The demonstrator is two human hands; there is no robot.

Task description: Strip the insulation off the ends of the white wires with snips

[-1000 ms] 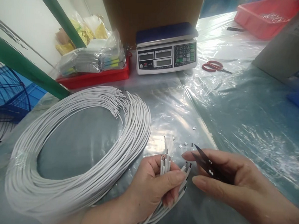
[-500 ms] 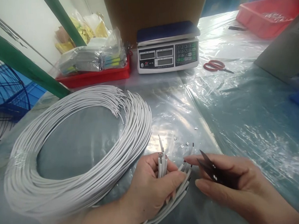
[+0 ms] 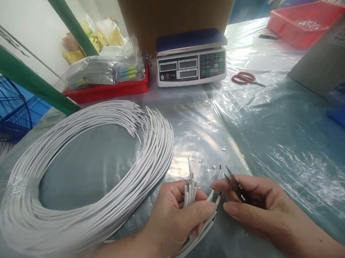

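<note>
My left hand [image 3: 174,215] is closed round a small bunch of white cable ends [image 3: 190,187] that stick up between thumb and fingers. More cable ends lie under the thumb and run down towards me. My right hand [image 3: 257,209] pinches small black snips [image 3: 235,184], blades pointing up and left, close beside one loose cable tip. A big coil of white cables [image 3: 77,188] lies on the plastic-covered table at my left.
A weighing scale [image 3: 190,60] stands at the back in front of a cardboard box. A red tray with plastic bags [image 3: 106,88] is back left, red scissors [image 3: 245,78] and a red bin [image 3: 302,24] back right. Tiny cut scraps [image 3: 210,166] lie near the hands.
The snips have shifted slightly left and up, closer to the cable tips. My left hand keeps its hold on the bunch.
</note>
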